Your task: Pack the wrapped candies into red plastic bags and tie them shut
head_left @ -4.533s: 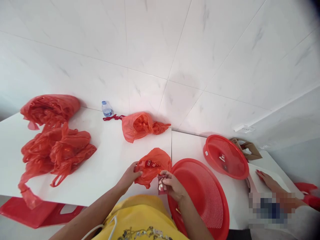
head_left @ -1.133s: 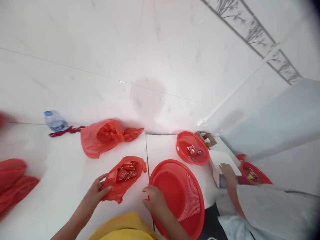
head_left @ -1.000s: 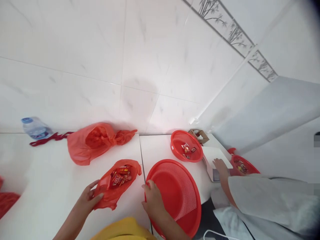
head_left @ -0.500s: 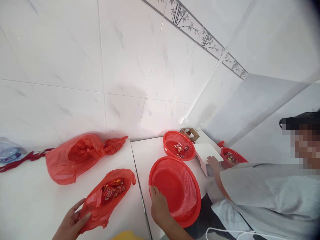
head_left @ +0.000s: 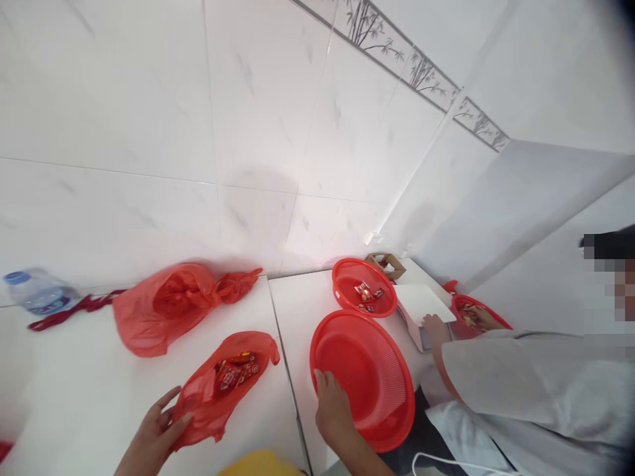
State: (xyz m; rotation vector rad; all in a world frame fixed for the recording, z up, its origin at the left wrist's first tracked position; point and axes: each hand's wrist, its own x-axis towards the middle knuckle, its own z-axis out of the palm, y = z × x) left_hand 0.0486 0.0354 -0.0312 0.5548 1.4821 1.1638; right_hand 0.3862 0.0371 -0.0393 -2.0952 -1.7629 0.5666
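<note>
My left hand (head_left: 157,423) pinches the near end of a thin red plastic bag (head_left: 201,400) lying on the white table. Through its open mouth show several red packets (head_left: 237,371) with printed patterns. With the fingers hooked over its left rim, my right hand (head_left: 333,404) grips a large red plastic basket (head_left: 354,370) that has nothing inside. Just behind it stands a smaller red basket (head_left: 342,284) holding several small wrapped packets (head_left: 367,296).
A second red bag (head_left: 141,320) lies near the wall, beside a dark red ribbon (head_left: 74,312) and a plastic bottle (head_left: 37,294). At right, a co-worker's hand (head_left: 436,328) rests by a white scale (head_left: 424,305). Beyond are a cardboard box (head_left: 397,270) and another red basket (head_left: 496,322).
My view has swung left, bringing more of the bottle into sight. Both my hands keep their hold. The co-worker's other hand now shows in the far right basket.
</note>
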